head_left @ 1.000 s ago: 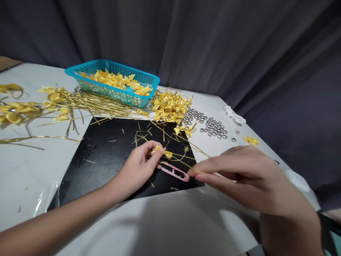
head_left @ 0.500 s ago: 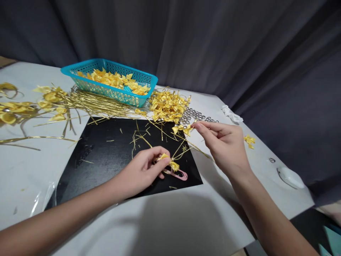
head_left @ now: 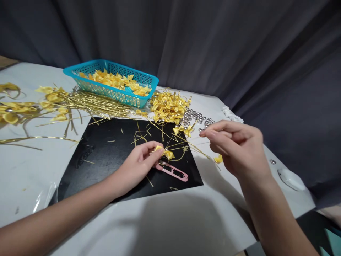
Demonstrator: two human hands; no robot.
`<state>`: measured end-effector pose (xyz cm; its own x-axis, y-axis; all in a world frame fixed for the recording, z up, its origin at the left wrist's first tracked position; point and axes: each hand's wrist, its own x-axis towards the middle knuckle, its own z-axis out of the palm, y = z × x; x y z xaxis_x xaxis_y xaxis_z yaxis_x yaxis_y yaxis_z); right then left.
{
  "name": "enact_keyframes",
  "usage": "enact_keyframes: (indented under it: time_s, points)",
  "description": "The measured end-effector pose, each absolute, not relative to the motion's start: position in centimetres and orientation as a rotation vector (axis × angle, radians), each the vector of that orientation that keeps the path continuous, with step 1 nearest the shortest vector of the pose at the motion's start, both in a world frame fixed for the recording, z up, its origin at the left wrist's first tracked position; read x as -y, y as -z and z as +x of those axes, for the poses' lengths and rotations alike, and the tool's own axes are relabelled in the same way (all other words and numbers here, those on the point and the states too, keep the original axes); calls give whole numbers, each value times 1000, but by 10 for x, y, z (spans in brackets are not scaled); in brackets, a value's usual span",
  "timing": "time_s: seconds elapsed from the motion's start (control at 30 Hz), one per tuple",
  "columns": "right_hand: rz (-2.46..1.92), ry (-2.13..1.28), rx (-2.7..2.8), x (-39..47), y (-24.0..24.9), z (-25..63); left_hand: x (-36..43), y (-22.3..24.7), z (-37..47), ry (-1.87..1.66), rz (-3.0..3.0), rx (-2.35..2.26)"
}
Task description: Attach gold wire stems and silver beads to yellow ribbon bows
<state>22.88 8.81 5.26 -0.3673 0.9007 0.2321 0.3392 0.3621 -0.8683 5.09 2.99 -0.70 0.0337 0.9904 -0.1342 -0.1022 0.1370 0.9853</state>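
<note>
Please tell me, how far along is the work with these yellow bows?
The heaped yellow satin bows with gold wires look done. The left hand holds another wired yellow bow; the right hand is pinched shut, its contents unclear. Apparently left: loose yellow bows in the blue plastic basket, with straight gold wires and shiny silver beads nearby.

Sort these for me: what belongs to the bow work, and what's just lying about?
Seemingly in the job: yellow bow in the left hand, pink snips, gold strands, silver beads, piled bows, blue basket of bows, black mat.

Seemingly just lying about: cut scraps on the mat, crumpled white piece, rounded white object.
</note>
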Motion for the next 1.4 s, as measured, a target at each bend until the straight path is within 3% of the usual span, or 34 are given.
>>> enact_keyframes:
  time_s: [0.2,0.4,0.5,0.57,0.87,1.23,1.4]
  points:
    - [-1041,-1101,1915,-66,-53,221,-31,13,50,-1190,952,-1157]
    - [-1071,-1875,1831,-48,-45,201,-30,12,51,-1222,903,-1145]
    - [-1260,-2043,1881,-43,-40,193,-30,12,50,-1225,913,-1159]
    - [-1379,-1953,2038,-44,-36,192,-31,13,50,-1223,914,-1158]
    - [-1270,-915,2863,-54,-29,198,-31,18,49,-1216,896,-1130]
    - [-1162,-1128,2894,-57,-32,199,-30,15,51,-1203,934,-1143]
    - [-1149,-978,2955,-56,-28,198,-30,15,50,-1217,948,-1143]
